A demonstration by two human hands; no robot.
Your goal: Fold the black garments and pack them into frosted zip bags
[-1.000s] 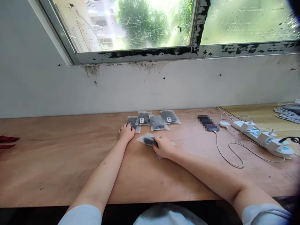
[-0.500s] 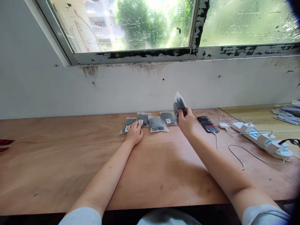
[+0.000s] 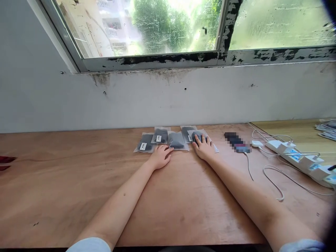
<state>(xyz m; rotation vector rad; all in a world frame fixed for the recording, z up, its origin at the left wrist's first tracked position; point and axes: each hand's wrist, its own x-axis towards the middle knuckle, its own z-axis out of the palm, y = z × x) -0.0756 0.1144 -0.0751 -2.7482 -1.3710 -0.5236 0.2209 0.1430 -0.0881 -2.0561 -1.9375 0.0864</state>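
Several frosted plastic packets with dark contents lie in an overlapping row near the wall. At the left end is a packet with a white label; beside it, a second labelled packet lies slightly farther back. My left hand rests with fingers spread at the lower edge of the middle packet. On the right, my right hand lies flat, fingers apart, on the rightmost packet. That packet partly covers a labelled packet behind it.
A phone with a blurred screen lies right of the packets, a white cable plugged into it. Farther right are a white power strip with chargers and looping cables. Grey packets sit at the far right; a red item at the far left.
My right hand has lowered the packet it held upright and laid it at the row's right end, opening its fingers. My left hand has slid right, from the leftmost packets towards the middle one.
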